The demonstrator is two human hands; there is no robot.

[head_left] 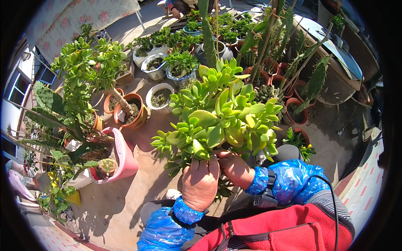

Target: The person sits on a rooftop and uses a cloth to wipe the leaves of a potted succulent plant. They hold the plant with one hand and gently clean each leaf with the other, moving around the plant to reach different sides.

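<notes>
Both your hands are at the lower near edge of a bushy succulent with thick, glossy, yellow-green oval leaves (pixel 220 121); its crown spreads just beyond your fingertips and out to both sides. Your bare left hand (pixel 200 183) comes up with its back showing, fingers bent and pressed side by side, their tips tucked beneath the leaves. Your bare right hand (pixel 235 168) reaches in from the right, fingers curled, tips just beside the left ones. Whether either is pinching a stem or a leaf, you cannot tell from here; the foliage and knuckles cover the contact.

The step in hand seems to be close two-handed work on the low stems or leaves. The next move would call for a light touch: steady the stem with one hand while the other works, since such fleshy leaves probably snap easily. Parting the leaves over your fingertips would give you a clearer sight of the spot.

Well left of your fingers stands a pink plastic bucket-shaped planter (pixel 130 162). Beyond them, to the left, is a round white pot of soil (pixel 154 105). To their right, near your right sleeve of crinkled blue plastic (pixel 298 179), sits a small green plant with yellow blooms (pixel 295 140).
</notes>
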